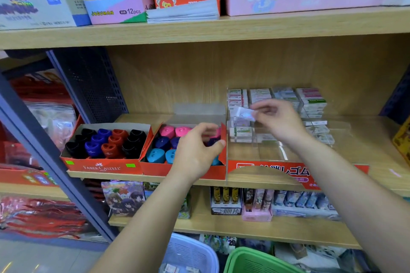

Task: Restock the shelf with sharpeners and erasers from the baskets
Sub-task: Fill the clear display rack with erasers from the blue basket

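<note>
At left centre, the sharpener box [106,142] of dark, blue and red sharpeners looks full and likely needs nothing. Just beside it, the second sharpener box [164,144], pink and blue, lies partly under the left hand [197,150]. Its fingers curl down over the box's right end, with the thumb near the red side wall; whether they grip a sharpener I cannot tell.

Right of centre, the right hand [279,119] pinches a small wrapped eraser [244,114] between thumb and fingertips, in the air above the clear eraser tray [273,170]. The step in hand appears to be shelving erasers. Next the eraser should go down into the tray's front part, where there is open room, while the back rows are stacked. The transparent walls are hard to see and easy to clip.

The white basket [193,252] and green basket [255,259] sit at the bottom edge.
</note>
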